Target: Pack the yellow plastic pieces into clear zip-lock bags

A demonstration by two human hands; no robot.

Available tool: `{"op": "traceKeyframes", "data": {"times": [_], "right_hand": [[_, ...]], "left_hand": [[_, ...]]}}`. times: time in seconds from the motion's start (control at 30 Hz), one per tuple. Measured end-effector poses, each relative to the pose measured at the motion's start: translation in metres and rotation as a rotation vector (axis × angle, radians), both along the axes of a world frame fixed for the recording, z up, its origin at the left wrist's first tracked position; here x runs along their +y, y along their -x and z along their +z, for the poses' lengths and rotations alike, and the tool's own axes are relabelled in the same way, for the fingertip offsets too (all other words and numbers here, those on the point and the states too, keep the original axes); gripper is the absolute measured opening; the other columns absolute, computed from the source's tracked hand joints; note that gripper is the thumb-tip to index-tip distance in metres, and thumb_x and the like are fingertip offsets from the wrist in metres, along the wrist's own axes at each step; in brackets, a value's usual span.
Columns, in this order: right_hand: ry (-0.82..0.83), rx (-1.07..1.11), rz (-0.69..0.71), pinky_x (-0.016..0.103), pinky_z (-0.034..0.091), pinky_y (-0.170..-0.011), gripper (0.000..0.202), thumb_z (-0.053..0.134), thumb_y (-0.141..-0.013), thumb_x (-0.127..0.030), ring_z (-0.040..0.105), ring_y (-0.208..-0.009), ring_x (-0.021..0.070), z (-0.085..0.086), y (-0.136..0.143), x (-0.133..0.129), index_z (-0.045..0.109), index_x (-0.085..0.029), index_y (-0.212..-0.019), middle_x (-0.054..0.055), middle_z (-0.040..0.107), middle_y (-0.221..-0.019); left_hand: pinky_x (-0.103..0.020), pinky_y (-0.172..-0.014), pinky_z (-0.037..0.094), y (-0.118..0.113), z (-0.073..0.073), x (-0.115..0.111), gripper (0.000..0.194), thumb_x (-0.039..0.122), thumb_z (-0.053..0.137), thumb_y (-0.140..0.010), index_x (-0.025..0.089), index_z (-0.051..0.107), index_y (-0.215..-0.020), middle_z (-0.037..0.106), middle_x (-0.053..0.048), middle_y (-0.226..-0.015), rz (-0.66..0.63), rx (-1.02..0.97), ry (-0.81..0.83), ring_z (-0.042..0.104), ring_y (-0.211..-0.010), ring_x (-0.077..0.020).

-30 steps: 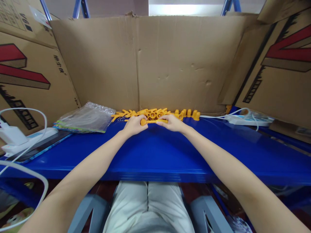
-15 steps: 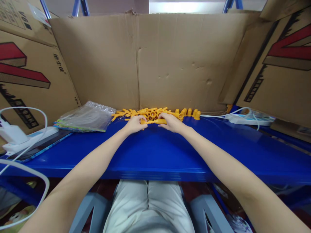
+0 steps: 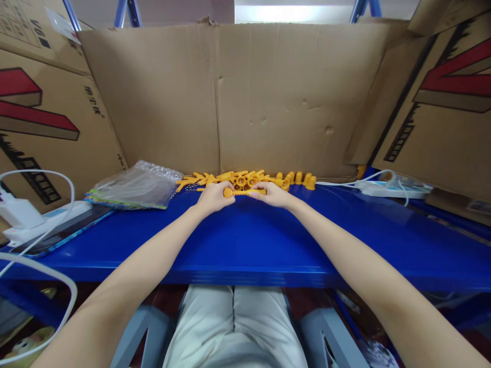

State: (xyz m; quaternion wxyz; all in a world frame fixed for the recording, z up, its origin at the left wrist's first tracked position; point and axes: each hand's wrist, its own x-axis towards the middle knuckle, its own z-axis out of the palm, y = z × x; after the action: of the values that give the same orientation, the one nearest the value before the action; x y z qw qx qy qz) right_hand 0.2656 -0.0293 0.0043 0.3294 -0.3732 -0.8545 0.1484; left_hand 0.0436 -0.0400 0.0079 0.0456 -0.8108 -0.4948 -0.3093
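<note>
My left hand [image 3: 215, 198] pinches a round orange piece [image 3: 228, 192] at the left end of a thin ridged orange rod [image 3: 241, 192]. My right hand [image 3: 274, 195] has its fingers closed on an orange part at the rod's right end, mostly covered by the fingers. The two pieces lie in one line between my hands. Just behind them, a pile of orange parts [image 3: 240, 181] shows hollow round openings. Several orange caps [image 3: 310, 181] stand to the right, and thin branching orange pieces [image 3: 192, 179] lie to the left.
Clear plastic bags [image 3: 134, 186] lie at the left of the blue table [image 3: 245, 245]. A tablet-like device [image 3: 65, 232], a white charger [image 3: 23, 210] and cables sit farther left. A white power strip [image 3: 395, 189] is at the right. Cardboard [image 3: 287, 97] stands along the back.
My right hand has closed round the orange part, which was more exposed before. The round piece in my left hand now faces the camera, and the rod shows between my hands.
</note>
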Motion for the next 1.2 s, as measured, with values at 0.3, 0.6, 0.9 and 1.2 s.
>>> {"op": "traceKeyframes", "data": {"times": [0.3,0.6,0.9,1.2], "right_hand": [[-0.362,-0.096,-0.079,0.036,0.045,-0.079,0.021,0.063,-0.077,-0.027,0.060,-0.085,0.0219,-0.005,-0.003,0.007,0.059,-0.018,-0.095,0.009,0.064,-0.094],[-0.137,-0.103,-0.008,0.031,0.044,-0.071,0.030,0.054,-0.083,-0.040,0.058,-0.076,0.0195,-0.004,-0.003,0.002,0.062,-0.013,-0.091,0.009,0.066,-0.087],[0.072,-0.035,-0.005,0.031,0.044,-0.068,0.035,0.054,-0.080,-0.048,0.057,-0.073,0.0174,-0.003,-0.003,0.003,0.060,-0.014,-0.089,0.005,0.062,-0.080],[-0.012,0.173,0.031,0.035,0.047,-0.077,0.043,0.070,-0.066,-0.043,0.058,-0.089,0.0196,-0.018,-0.006,0.018,0.054,-0.018,-0.097,0.008,0.060,-0.103]], "left_hand": [[-0.025,-0.058,0.039,0.000,-0.001,0.006,0.024,0.024,0.062,-0.065,0.016,0.065,-0.087,0.053,0.004,-0.053,-0.021,-0.145,0.109,0.049,-0.053,-0.0124],[-0.026,-0.060,0.037,0.001,0.000,0.001,0.026,0.031,0.061,-0.068,0.019,0.065,-0.091,0.058,0.002,-0.059,-0.001,-0.016,0.018,0.054,-0.060,-0.0157],[-0.026,-0.058,0.035,0.002,-0.003,0.006,0.031,0.044,0.064,-0.070,0.021,0.062,-0.091,0.055,0.003,-0.058,0.005,0.032,0.015,0.054,-0.060,-0.0165],[-0.026,-0.063,0.038,0.003,-0.002,0.006,0.029,0.041,0.067,-0.070,0.018,0.062,-0.086,0.060,0.000,-0.064,0.013,-0.017,0.077,0.057,-0.067,-0.0174]]}}
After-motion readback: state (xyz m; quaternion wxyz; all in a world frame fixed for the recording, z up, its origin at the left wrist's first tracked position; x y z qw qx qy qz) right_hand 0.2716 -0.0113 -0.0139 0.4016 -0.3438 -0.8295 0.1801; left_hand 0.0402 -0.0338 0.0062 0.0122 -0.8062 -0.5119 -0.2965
